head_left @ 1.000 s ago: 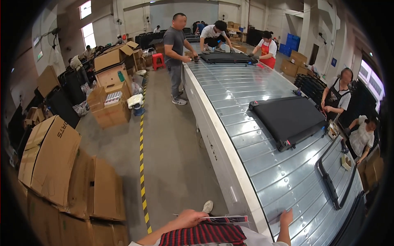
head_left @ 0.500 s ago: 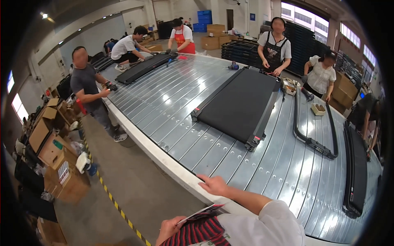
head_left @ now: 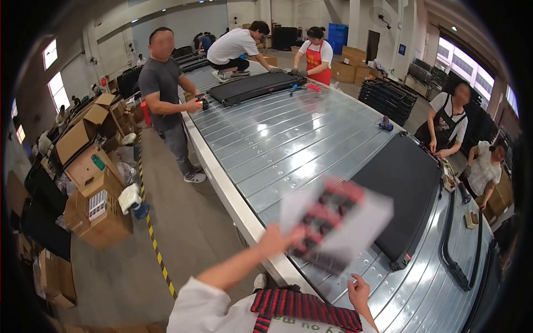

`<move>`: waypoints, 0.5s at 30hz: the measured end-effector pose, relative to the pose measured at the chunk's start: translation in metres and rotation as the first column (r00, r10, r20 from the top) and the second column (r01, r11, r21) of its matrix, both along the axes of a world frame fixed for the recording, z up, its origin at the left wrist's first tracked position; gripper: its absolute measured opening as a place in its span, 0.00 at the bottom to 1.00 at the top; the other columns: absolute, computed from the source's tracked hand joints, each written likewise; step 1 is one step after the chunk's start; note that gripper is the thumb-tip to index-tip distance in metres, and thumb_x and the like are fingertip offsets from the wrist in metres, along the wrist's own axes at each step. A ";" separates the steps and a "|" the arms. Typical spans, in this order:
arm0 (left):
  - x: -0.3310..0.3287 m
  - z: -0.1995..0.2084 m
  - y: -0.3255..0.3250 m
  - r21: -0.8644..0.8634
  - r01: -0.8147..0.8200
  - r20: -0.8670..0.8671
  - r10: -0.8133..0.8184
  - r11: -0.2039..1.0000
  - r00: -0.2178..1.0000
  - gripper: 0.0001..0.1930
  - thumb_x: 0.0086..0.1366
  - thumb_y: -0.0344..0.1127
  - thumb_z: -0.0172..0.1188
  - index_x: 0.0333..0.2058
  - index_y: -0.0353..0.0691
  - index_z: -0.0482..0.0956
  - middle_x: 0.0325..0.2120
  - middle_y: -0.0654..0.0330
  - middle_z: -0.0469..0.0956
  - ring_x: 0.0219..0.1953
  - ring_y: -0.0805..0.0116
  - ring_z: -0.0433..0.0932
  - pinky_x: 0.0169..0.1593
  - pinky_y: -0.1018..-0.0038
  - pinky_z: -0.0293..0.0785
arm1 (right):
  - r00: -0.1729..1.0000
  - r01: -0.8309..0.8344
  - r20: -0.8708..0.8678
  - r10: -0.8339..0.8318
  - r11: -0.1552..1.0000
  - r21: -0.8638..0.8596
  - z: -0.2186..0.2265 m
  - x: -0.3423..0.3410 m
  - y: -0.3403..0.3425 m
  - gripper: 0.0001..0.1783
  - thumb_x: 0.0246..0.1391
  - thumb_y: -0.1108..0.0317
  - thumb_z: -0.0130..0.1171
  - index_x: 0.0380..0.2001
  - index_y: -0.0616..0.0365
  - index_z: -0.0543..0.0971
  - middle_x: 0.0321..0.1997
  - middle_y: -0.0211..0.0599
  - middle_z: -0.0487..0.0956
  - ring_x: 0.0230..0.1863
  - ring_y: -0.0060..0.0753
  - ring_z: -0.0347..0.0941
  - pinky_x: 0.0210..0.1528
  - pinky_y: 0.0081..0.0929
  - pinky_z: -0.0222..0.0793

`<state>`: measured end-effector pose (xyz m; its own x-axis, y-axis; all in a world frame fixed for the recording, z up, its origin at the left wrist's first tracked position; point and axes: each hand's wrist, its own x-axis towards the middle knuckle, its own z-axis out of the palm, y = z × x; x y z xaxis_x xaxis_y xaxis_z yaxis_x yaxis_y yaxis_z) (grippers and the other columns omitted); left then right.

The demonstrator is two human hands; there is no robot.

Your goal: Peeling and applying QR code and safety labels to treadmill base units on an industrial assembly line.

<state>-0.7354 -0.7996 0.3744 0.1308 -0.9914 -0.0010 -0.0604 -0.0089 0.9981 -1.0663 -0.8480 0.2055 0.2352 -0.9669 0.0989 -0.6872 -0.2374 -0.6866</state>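
My left hand (head_left: 277,240) is closed on the near edge of a printed paper leaflet (head_left: 355,225), white with red and black areas and smeared by motion. The leaflet is held up above the metal-slat table (head_left: 261,177), covering part of a black treadmill-like deck (head_left: 400,183). Lower right, my right hand (head_left: 360,289) hovers by the table's near side with nothing visible in it, its fingers loosely bent and apart.
A person in grey (head_left: 161,83) holds a power tool (head_left: 203,102) at the table's left edge. Others work around the far side by another black deck (head_left: 255,89). A blue drill (head_left: 385,123) and black curved frame (head_left: 452,250) lie on the table. Cardboard boxes (head_left: 100,216) line the left floor.
The view has turned left. My left hand has raised the leaflet from my lap side to over the table. My right hand has left the table edge and drawn back to the right.
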 end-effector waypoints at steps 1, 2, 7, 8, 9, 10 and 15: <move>0.039 0.012 -0.035 -0.168 -0.226 0.077 0.242 0.960 0.967 0.18 0.53 0.48 0.54 0.33 0.39 0.75 0.20 0.60 0.75 0.22 0.75 0.71 0.27 0.77 0.68 | 1.000 0.012 -0.003 -0.012 1.000 0.000 0.008 0.010 -0.005 0.14 0.41 0.64 0.55 0.34 0.53 0.75 0.09 0.39 0.69 0.13 0.38 0.68 0.19 0.30 0.63; 0.075 0.056 -0.071 -0.334 -0.250 0.251 0.341 0.909 0.906 0.15 0.52 0.40 0.58 0.36 0.37 0.73 0.27 0.64 0.75 0.30 0.74 0.73 0.34 0.76 0.70 | 0.999 0.048 0.012 -0.047 0.999 -0.025 0.009 0.015 -0.011 0.13 0.41 0.65 0.55 0.34 0.53 0.75 0.09 0.38 0.69 0.13 0.37 0.68 0.19 0.29 0.62; 0.292 0.194 -0.218 -0.356 -0.679 -0.431 0.532 0.642 0.729 0.15 0.51 0.38 0.59 0.36 0.40 0.70 0.28 0.60 0.72 0.30 0.66 0.71 0.31 0.69 0.68 | 0.972 0.236 0.010 -0.236 0.971 -0.021 0.046 0.075 -0.038 0.11 0.43 0.64 0.54 0.32 0.53 0.76 0.10 0.38 0.70 0.13 0.37 0.69 0.18 0.29 0.62; 0.398 0.179 -0.237 -0.402 -0.446 -0.628 0.113 0.800 0.770 0.15 0.54 0.38 0.57 0.39 0.40 0.70 0.35 0.57 0.73 0.38 0.61 0.72 0.41 0.64 0.71 | 0.973 0.224 0.062 -0.223 0.974 -0.016 0.046 0.094 -0.042 0.10 0.43 0.64 0.54 0.31 0.53 0.76 0.11 0.39 0.71 0.14 0.37 0.69 0.18 0.29 0.63; 0.358 0.174 -0.239 -0.388 -0.351 -0.674 -0.003 0.852 0.739 0.15 0.57 0.38 0.53 0.42 0.39 0.68 0.41 0.55 0.71 0.44 0.59 0.70 0.47 0.60 0.68 | 0.937 0.345 0.056 -0.344 0.938 -0.012 0.035 0.098 -0.039 0.10 0.43 0.64 0.54 0.31 0.53 0.76 0.11 0.39 0.71 0.14 0.37 0.69 0.18 0.29 0.63; 0.331 0.149 -0.260 -0.371 -0.397 -0.680 0.046 0.840 0.732 0.18 0.58 0.38 0.51 0.46 0.38 0.66 0.44 0.55 0.69 0.46 0.60 0.69 0.48 0.59 0.67 | 0.939 0.344 0.037 -0.343 0.939 -0.016 0.020 0.101 -0.035 0.10 0.44 0.63 0.55 0.30 0.54 0.76 0.10 0.38 0.70 0.12 0.32 0.67 0.16 0.28 0.60; 0.164 -0.027 -0.231 -0.024 0.192 -0.555 -0.173 0.981 0.814 0.26 0.55 0.43 0.54 0.52 0.45 0.60 0.49 0.62 0.62 0.50 0.63 0.62 0.44 0.59 0.71 | 0.937 0.345 -0.086 -0.340 0.937 0.053 -0.008 0.120 -0.006 0.12 0.44 0.58 0.55 0.28 0.54 0.78 0.11 0.36 0.71 0.12 0.29 0.67 0.16 0.28 0.60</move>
<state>-0.5711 -1.0309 0.3471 -0.0848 -0.9951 -0.0500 0.4966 -0.0858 0.8637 -0.9459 -0.8540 0.1972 -0.1068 -0.9939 0.0273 -0.7684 0.0651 -0.6366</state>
